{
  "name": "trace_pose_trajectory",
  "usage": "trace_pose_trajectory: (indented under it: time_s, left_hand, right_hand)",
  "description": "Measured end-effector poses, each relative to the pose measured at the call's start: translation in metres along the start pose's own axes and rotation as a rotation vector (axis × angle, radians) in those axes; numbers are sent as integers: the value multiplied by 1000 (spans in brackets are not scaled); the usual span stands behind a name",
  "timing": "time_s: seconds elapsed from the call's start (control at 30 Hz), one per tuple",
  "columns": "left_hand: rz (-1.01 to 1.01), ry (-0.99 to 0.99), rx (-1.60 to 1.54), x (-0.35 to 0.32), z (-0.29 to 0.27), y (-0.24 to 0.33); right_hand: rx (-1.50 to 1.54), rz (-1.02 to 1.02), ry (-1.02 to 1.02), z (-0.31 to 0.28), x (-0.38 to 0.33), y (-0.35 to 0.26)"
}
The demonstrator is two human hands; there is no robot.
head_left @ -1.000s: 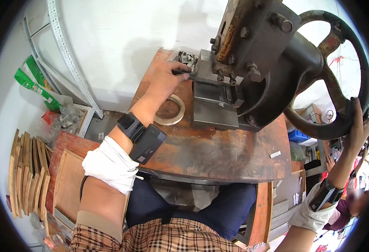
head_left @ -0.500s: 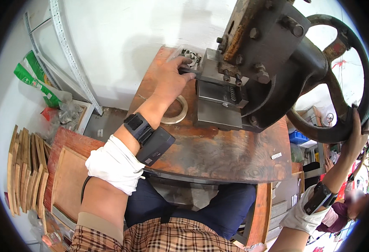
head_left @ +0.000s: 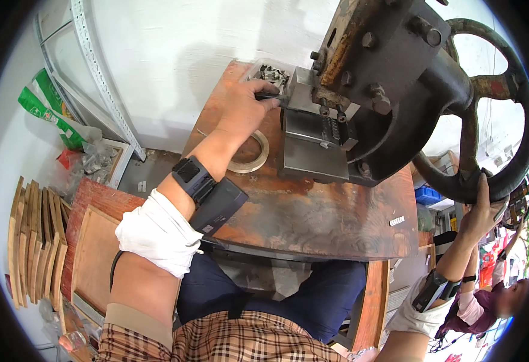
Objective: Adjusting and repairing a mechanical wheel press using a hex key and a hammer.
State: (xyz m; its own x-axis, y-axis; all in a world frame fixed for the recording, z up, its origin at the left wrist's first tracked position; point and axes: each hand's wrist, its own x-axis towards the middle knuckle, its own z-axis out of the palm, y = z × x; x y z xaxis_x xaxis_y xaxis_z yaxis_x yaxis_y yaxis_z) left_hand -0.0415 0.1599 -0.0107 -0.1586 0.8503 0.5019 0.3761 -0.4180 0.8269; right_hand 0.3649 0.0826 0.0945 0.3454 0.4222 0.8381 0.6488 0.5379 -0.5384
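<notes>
My left hand [head_left: 245, 110] is closed in a pinch on a thin dark strip [head_left: 268, 95] at the left side of the press's die block [head_left: 303, 90]. Below that block sits a flat steel plate [head_left: 314, 158], with a small spring [head_left: 332, 128] near the ram. My right hand [head_left: 482, 214] grips the lower rim of the press's large black handwheel [head_left: 522, 154]; part of its fingers is hidden behind the rim. A flat metal ring or coil [head_left: 258, 161] lies on the wooden bench by my left wrist.
A clear tub of metal scraps [head_left: 272, 73] stands behind my left hand. A small row of white pieces [head_left: 396, 221] lies on the bench's right side. Wooden boards [head_left: 38, 244] stack at the left. Another person [head_left: 487, 311] is at the far right.
My right hand has moved left and down with the handwheel, whose spokes have turned. My left hand stays beside the die block, still pinching the strip.
</notes>
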Motion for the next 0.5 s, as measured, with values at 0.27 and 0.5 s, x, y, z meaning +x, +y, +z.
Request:
trace_pose_trajectory:
  time_s: [0.27,0.5]
  left_hand:
    - [-172,4,-28,-13,-32,1]
    - [-78,-72,15,-9,-19,6]
  right_hand:
    - [15,-1,15,1,6,-4]
    - [-37,-43,-19,-1,8,-9]
